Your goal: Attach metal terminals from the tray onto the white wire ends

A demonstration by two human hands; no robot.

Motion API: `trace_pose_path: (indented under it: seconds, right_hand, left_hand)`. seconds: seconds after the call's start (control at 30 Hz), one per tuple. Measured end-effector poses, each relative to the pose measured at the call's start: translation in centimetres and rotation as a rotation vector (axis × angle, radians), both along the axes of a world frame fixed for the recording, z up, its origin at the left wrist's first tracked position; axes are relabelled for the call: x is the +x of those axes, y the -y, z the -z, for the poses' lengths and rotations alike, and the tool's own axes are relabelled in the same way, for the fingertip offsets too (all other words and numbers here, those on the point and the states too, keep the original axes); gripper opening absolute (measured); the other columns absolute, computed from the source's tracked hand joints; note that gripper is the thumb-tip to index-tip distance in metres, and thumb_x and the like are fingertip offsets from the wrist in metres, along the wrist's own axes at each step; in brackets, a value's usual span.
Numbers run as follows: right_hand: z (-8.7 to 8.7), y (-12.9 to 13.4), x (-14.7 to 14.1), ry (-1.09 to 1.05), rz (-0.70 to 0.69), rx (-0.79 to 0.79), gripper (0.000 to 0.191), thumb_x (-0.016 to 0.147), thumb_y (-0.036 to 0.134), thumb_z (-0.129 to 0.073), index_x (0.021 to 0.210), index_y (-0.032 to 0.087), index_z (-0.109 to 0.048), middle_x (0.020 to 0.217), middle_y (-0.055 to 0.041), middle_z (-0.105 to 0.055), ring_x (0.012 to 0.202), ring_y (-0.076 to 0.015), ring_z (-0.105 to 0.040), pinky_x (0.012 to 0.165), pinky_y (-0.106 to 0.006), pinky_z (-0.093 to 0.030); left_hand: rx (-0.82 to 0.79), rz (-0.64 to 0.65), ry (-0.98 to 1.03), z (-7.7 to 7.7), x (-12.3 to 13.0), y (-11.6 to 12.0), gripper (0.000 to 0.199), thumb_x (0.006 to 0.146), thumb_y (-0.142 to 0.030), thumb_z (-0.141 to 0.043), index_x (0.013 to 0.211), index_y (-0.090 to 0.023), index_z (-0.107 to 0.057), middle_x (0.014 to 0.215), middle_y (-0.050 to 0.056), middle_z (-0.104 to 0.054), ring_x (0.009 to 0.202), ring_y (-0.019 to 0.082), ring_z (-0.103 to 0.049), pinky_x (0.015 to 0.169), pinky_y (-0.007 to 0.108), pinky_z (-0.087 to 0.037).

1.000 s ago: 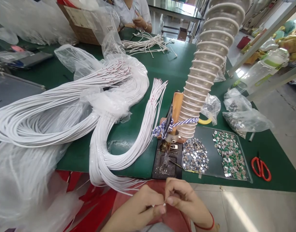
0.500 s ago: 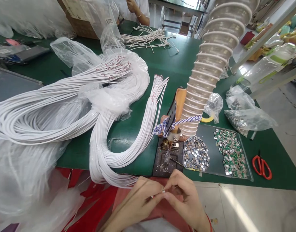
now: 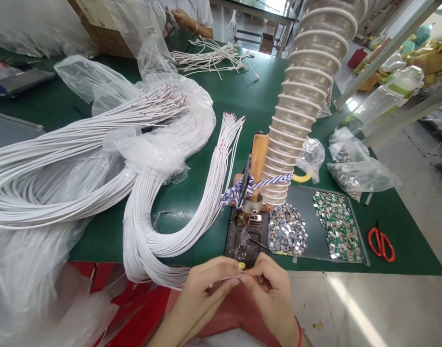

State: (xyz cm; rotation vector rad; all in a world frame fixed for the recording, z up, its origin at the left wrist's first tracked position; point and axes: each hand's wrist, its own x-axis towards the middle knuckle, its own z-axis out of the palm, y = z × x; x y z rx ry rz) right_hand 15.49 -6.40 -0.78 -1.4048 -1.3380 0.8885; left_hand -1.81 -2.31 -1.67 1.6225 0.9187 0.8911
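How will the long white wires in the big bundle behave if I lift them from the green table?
The white wires will probably feel floppy, since they sag in long loose curves. They seem light for their length. Their thin ends fan apart, so they may slip and tangle.

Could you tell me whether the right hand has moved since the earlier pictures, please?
Yes, forward: the right hand now overlaps the front edge of the dark base, not just below it.
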Motion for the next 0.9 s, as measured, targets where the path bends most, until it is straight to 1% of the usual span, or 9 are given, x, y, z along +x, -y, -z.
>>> trace_pose_path:
  seconds: [0.07, 0.2, 0.33, 0.43, 0.53, 0.63, 0.73, 0.8, 0.9]
  right_hand:
    - [0.1, -0.1, -0.2, -0.021, 0.011, -0.025, 0.042, 0.099, 0.046, -0.068, 0.066, 0.019, -0.068, 0.062, 0.0040, -0.049, 0.053, -0.0103, -0.043, 0.046, -0.023, -0.031]
    - [0.4, -0.5, -0.2, -0.088, 0.017, -0.091, 0.045, 0.096, 0.052, -0.070, 0.066, 0.019, -0.068, 0.063, 0.0040, -0.049, 0.054, -0.0104, -0.042, 0.048, -0.023, -0.032]
    - [0.4, -0.8, 0.1, -0.119, -0.021, -0.137, 0.043, 0.095, 0.054, -0.070, 0.070, 0.018, -0.070, 0.066, 0.0033, -0.051, 0.055, -0.0104, -0.042, 0.049, -0.023, -0.033]
    - [0.3, -0.8, 0.2, -0.131, -0.042, -0.142, 0.040, 0.096, 0.050, -0.070, 0.073, 0.018, -0.070, 0.068, 0.0033, -0.051, 0.055, -0.0100, -0.043, 0.049, -0.022, -0.033]
    - [0.2, -0.8, 0.4, -0.133, -0.052, -0.140, 0.039, 0.096, 0.049, -0.070, 0.072, 0.018, -0.068, 0.067, 0.0041, -0.048, 0.055, -0.0099, -0.042, 0.048, -0.022, -0.032]
    - [0.1, -0.8, 0.4, -0.139, -0.074, -0.146, 0.039, 0.095, 0.049, -0.071, 0.071, 0.019, -0.066, 0.065, 0.0050, -0.046, 0.054, -0.0095, -0.039, 0.047, -0.022, -0.029]
    - [0.2, -0.6, 0.3, -0.156, -0.064, -0.154, 0.041, 0.094, 0.048, -0.073, 0.068, 0.018, -0.064, 0.064, 0.0047, -0.047, 0.054, -0.0095, -0.039, 0.048, -0.022, -0.029]
    - [0.4, -0.4, 0.1, -0.155, -0.036, -0.155, 0.040, 0.094, 0.046, -0.073, 0.066, 0.018, -0.065, 0.064, 0.0043, -0.048, 0.054, -0.0097, -0.040, 0.048, -0.022, -0.030]
    - [0.7, 0.1, -0.1, -0.135, -0.003, -0.127, 0.033, 0.094, 0.038, -0.074, 0.068, 0.019, -0.067, 0.063, 0.0050, -0.047, 0.053, -0.0094, -0.041, 0.048, -0.022, -0.031]
  left_hand:
    - [0.013, -0.028, -0.007, -0.1, -0.1, -0.1, 0.015, 0.096, -0.020, -0.070, 0.086, -0.020, -0.081, 0.090, 0.007, -0.080, 0.080, 0.019, -0.076, 0.072, 0.023, -0.060]
    - [0.067, -0.035, 0.001, 0.0, 0.0, -0.3, 0.018, 0.095, -0.012, -0.066, 0.085, -0.020, -0.079, 0.088, 0.004, -0.074, 0.075, 0.015, -0.072, 0.066, 0.020, -0.056]
    - [0.046, -0.032, 0.007, 0.6, 0.2, -0.9, 0.017, 0.094, -0.011, -0.067, 0.083, -0.019, -0.077, 0.087, 0.003, -0.072, 0.075, 0.014, -0.070, 0.066, 0.019, -0.053]
    - [0.016, -0.008, 0.034, 0.8, 0.3, -1.4, 0.016, 0.095, -0.015, -0.069, 0.081, -0.018, -0.076, 0.085, 0.003, -0.073, 0.077, 0.015, -0.070, 0.070, 0.020, -0.054]
    - [-0.029, 0.063, 0.039, 0.7, 0.2, -1.9, 0.016, 0.096, -0.017, -0.069, 0.084, -0.017, -0.078, 0.086, 0.004, -0.074, 0.079, 0.016, -0.071, 0.073, 0.021, -0.054]
    - [-0.061, 0.108, 0.047, 0.5, 0.2, -2.1, 0.020, 0.098, -0.022, -0.069, 0.082, -0.017, -0.079, 0.087, 0.006, -0.076, 0.080, 0.016, -0.071, 0.074, 0.022, -0.054]
    - [-0.049, 0.094, 0.102, 0.6, 0.1, -2.1, 0.029, 0.100, -0.033, -0.068, 0.079, -0.016, -0.079, 0.086, 0.006, -0.077, 0.079, 0.016, -0.071, 0.073, 0.021, -0.055]
    - [-0.048, 0.062, 0.137, 0.9, 0.0, -2.1, 0.033, 0.100, -0.039, -0.068, 0.079, -0.017, -0.079, 0.085, 0.007, -0.077, 0.079, 0.016, -0.072, 0.074, 0.021, -0.055]
    - [-0.052, 0.015, 0.199, 1.4, -0.3, -2.2, 0.036, 0.098, -0.045, -0.069, 0.078, -0.017, -0.079, 0.084, 0.007, -0.077, 0.077, 0.016, -0.072, 0.072, 0.022, -0.056]
